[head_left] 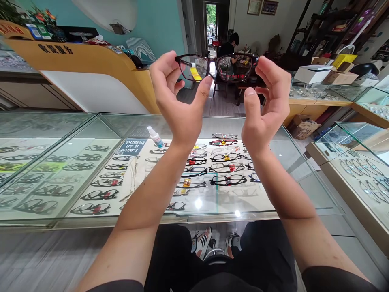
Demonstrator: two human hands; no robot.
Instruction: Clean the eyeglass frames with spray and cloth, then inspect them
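Raised in front of me is a pair of dark-framed eyeglasses (pixel 212 61), level, well above the glass counter. A yellow tag (pixel 195 74) shows through the left lens, and red lettering lies across the lower part of the right lens. My left hand (pixel 182 97) grips the left end of the frame, its thumb near the nose bridge. At the opposite end, the fingers of my right hand (pixel 267 101) hold the frame corner, while that thumb stands apart, pointing up. The temple arms are mostly hidden.
The glass display counter (pixel 200 217) holds several rows of eyeglasses (pixel 228 179). A white spray bottle (pixel 155 137) stands on it beside a blue printed card (pixel 133 147). Boxes (pixel 314 74) sit on the right-hand counter. Another person (pixel 230 48) sits at the back.
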